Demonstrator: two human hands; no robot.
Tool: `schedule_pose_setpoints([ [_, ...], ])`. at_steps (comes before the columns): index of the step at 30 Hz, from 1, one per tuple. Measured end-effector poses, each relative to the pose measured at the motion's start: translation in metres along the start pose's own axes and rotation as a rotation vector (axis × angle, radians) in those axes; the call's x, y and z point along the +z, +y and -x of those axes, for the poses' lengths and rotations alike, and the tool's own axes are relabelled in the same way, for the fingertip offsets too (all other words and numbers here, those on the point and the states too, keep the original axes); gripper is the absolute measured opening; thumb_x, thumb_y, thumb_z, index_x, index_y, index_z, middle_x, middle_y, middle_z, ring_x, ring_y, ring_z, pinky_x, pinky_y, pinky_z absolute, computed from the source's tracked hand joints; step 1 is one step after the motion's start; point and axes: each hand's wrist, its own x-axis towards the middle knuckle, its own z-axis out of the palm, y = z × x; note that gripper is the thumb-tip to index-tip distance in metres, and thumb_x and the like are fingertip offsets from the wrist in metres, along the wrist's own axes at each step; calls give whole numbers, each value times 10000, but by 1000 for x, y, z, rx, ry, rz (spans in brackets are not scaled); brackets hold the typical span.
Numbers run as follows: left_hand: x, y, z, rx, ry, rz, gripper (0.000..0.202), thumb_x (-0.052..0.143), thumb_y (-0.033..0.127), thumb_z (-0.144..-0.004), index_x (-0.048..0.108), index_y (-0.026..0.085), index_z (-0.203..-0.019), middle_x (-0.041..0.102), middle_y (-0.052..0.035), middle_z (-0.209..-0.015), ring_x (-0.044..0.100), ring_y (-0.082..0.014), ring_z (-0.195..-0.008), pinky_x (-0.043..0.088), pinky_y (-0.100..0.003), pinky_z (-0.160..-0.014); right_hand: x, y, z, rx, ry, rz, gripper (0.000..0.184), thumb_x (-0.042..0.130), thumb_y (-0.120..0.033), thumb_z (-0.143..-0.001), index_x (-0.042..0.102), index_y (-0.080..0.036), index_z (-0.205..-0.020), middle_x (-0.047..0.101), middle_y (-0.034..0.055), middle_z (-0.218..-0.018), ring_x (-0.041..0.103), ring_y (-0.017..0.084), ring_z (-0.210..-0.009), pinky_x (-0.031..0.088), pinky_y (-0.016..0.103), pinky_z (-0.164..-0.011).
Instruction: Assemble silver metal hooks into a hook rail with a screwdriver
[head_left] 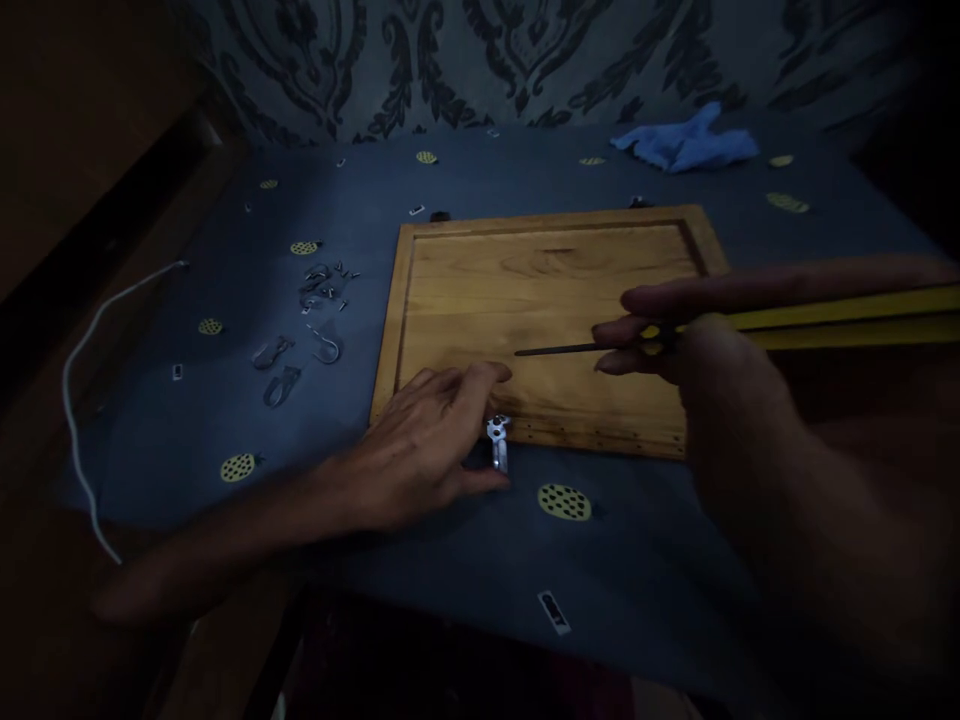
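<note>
A wooden board (pixel 525 300) with a raised frame lies on the cloth, a row of small dark holes along its near edge. At that edge sits a shiny metal hook (pixel 499 445) with screw holes. My left hand (pixel 427 440) rests over the board's near-left part, thumb and forefinger spread on either side of the hook. The thumb tip is close to the hook's lower end; whether it touches I cannot tell. My right hand (pixel 720 380) is wrapped round a screwdriver (pixel 559 350) with a yellow handle, its thin dark shaft pointing left above the board.
Several loose hooks (pixel 326 345) and small screws (pixel 341 270) lie left of the board. A crumpled blue cloth (pixel 686 140) is at the back right. Along the left edge runs a white cable (pixel 69 400). A patterned fabric (pixel 450 60) rises behind the grey-blue surface.
</note>
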Motion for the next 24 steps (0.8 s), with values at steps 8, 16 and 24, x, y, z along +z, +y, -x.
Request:
schedule_pose_setpoints([
  [8,0,1,1,-17,-13,-17,765,858,288,-828,373,185,-1411,673,-132,-1302,648,-304,-1247,536,-461,-1030,10,28,20,18,53,-129,72,757,-300,-891,716,-242,-899,718,-15,-837,702,148,-645,627,322,-632],
  [16,-1,-1,2,-8,-9,-8,743,843,324,-841,387,186,-1411,688,-110,-1224,671,-289,-1170,537,-454,-988,14,28,21,-7,15,-174,54,731,-268,-919,715,-216,-925,724,-12,-867,707,132,-678,619,300,-673],
  [24,0,-2,3,24,15,-24,773,849,292,-840,370,170,-1434,690,-132,-1244,660,-289,-1196,538,-460,-1004,13,29,22,25,-19,-167,76,723,-322,-946,731,-247,-951,727,-4,-885,691,148,-684,598,331,-649],
])
